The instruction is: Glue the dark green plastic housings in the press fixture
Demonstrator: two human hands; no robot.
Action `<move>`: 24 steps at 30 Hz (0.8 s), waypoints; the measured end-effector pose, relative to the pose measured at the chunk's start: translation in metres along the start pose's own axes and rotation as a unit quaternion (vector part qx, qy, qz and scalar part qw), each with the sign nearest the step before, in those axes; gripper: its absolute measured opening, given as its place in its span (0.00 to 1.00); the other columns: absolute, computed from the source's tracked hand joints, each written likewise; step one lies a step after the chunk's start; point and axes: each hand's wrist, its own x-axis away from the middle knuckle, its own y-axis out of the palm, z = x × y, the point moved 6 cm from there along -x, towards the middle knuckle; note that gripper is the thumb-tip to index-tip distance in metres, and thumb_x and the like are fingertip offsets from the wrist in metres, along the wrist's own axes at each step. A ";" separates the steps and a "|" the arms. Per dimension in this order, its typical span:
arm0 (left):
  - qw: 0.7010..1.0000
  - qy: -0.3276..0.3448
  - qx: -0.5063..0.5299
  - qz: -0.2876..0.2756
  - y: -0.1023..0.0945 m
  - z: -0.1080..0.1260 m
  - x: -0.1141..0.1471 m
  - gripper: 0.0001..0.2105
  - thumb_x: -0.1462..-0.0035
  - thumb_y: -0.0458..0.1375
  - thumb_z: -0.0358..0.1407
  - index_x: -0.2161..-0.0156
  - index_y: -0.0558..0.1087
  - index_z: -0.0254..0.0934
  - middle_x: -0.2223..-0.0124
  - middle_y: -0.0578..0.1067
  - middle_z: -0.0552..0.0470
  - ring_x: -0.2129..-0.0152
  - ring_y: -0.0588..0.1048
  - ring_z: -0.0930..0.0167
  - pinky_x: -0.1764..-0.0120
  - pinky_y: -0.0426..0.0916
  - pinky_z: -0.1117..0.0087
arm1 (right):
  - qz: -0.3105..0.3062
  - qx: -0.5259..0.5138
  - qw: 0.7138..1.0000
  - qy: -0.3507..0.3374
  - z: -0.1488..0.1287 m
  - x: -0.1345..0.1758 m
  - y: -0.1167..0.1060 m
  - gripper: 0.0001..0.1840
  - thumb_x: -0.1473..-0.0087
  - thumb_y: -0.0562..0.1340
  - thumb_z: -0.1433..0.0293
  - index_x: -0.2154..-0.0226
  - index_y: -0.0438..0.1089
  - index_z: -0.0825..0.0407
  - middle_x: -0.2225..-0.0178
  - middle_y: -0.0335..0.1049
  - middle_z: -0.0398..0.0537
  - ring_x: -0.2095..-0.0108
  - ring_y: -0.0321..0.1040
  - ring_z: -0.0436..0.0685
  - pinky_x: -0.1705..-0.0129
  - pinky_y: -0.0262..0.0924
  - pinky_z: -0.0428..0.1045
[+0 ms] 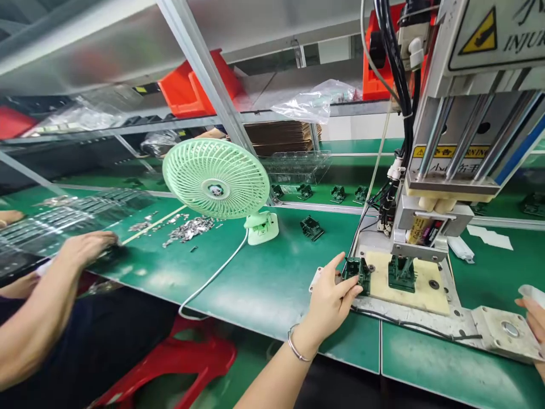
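Observation:
My left hand (pixel 330 295) grips a dark green plastic part (pixel 358 274) at the left edge of the press's base, its fingers around the part's near and left sides. Beside it, a second green plastic part (pixel 401 275) sits on the cream plate (pixel 430 298) directly under the press head (pixel 430 227). At the right edge of the view, my right hand (pixel 536 321) is cut off by the frame, close to a metal block with a round button (pixel 510 328). Something white (pixel 532 294) covers or lies at its fingers; their grip is hidden.
A green fan (pixel 216 179) stands on the green bench, its cable trailing to the front edge. Small metal pieces (pixel 191 229) lie behind it. Another loose green part (pixel 312 228) rests nearby. At left a co-worker's hand (pixel 91 247) works. Red bins (pixel 200 85) occupy the shelf.

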 end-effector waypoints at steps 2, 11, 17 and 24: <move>1.000 0.002 0.012 -0.005 0.003 -0.001 0.002 0.08 0.34 0.59 0.36 0.57 0.80 0.38 0.35 0.68 0.33 0.49 0.78 0.60 0.56 0.78 0.60 | 0.020 -0.021 0.999 0.018 -0.003 0.003 0.000 0.28 0.79 0.79 0.60 0.90 0.57 0.48 0.79 0.64 0.50 0.79 0.62 0.57 0.84 0.60 0.52; 0.997 0.042 0.042 -0.054 0.006 0.009 -0.004 0.11 0.34 0.56 0.30 0.49 0.76 0.37 0.42 0.76 0.37 0.38 0.71 0.54 0.49 0.77 0.54 | 0.032 -0.032 0.998 0.033 -0.009 0.005 0.003 0.20 0.84 0.74 0.66 0.87 0.63 0.51 0.77 0.66 0.49 0.74 0.66 0.55 0.84 0.60 0.43; 0.991 0.020 0.120 -0.058 -0.002 0.004 -0.011 0.12 0.35 0.60 0.30 0.48 0.75 0.41 0.32 0.62 0.36 0.40 0.73 0.57 0.46 0.76 0.55 | 0.026 -0.015 0.999 0.024 -0.006 0.004 0.001 0.20 0.81 0.76 0.65 0.84 0.68 0.53 0.80 0.65 0.47 0.75 0.67 0.55 0.83 0.61 0.43; 0.960 -0.055 0.186 -0.202 0.009 -0.016 -0.038 0.37 0.39 0.65 0.41 0.29 0.55 0.46 0.32 0.66 0.39 0.35 0.67 0.56 0.37 0.70 0.52 | 0.026 -0.002 1.000 -0.016 -0.002 -0.002 -0.004 0.20 0.78 0.77 0.64 0.83 0.68 0.53 0.73 0.72 0.52 0.72 0.70 0.55 0.81 0.61 0.44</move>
